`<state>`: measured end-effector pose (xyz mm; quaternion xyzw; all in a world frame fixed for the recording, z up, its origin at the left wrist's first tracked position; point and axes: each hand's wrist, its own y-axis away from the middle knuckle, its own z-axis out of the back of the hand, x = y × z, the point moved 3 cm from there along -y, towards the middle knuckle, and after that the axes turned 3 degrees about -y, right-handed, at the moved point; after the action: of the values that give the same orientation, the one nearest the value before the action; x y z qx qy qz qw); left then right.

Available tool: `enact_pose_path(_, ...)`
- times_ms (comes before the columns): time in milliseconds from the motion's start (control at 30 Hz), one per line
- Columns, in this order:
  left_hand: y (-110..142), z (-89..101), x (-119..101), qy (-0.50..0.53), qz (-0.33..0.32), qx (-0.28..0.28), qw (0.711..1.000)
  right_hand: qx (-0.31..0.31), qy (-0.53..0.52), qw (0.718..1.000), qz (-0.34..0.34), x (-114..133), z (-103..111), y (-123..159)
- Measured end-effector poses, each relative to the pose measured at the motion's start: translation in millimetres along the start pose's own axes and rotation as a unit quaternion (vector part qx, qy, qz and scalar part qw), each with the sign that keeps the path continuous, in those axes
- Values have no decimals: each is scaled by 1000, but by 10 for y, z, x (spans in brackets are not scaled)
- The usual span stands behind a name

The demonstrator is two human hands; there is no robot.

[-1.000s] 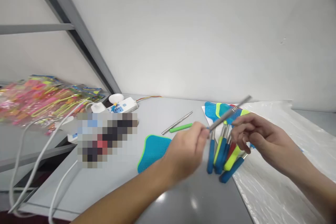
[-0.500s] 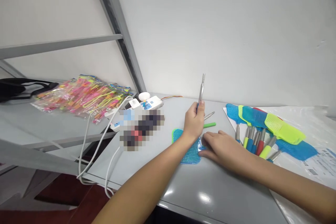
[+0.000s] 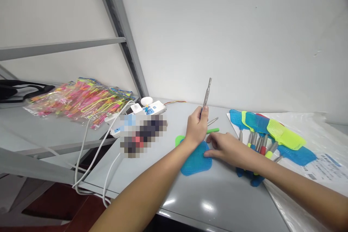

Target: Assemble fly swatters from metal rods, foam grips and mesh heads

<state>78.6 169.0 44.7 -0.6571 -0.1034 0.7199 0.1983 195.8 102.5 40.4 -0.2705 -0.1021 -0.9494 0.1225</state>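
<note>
The steel rod (image 3: 207, 93) stood nearly upright, tilted slightly to the right, with its lower end enclosed in the left hand (image 3: 196, 127). The left hand was closed around the rod, directly above the blue mesh swatter head (image 3: 196, 161), with the wrist over the head's upper edge. The right hand (image 3: 227, 148) lay to the right of the head, its fingers (image 3: 214, 143) extended and slightly spread, with the fingertips at the head's right edge.

Counts, taken from the head:
- Beyond it: one second steel rod (image 3: 212, 121) and one green grip (image 3: 212, 130).
- To its right: one swatter bundle (image 3: 257, 123), five overlapping heads visible; total count hidden.
- Left of it: one power strip (image 3: 149, 108), white cables (image 3: 89, 152), and a heap of pink plastic packets (image 3: 78, 100), count indeterminate.
</note>
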Motion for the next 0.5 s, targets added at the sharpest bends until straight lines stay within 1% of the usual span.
enact_pose_path(100, 12, -4, -23, -15, -12, 11, 1000, 24, -29, 999, 11, 33, -59, -92)
enact_pose_path(200, -1, 15, -45, -25, -19, 18, 999, 64, -79, 995, 8, 33, 14, -65)
enact_pose_path(267, -22, 39, -57, -29, -21, 19, 999, 88, -122, 989, -1, 7, 147, 41)
enact_pose_path(333, -41, 59, -60, -31, -19, 19, 999, 92, -172, 980, -24, -56, 330, 195)
enact_pose_path(433, -32, 46, -52, -33, -10, 23, 999, 64, -265, 959, -79, -236, 631, 453)
enact_pose_path(500, 13, -4, -49, -37, -4, 41, 998, 35, -343, 935, -86, -396, 815, 602)
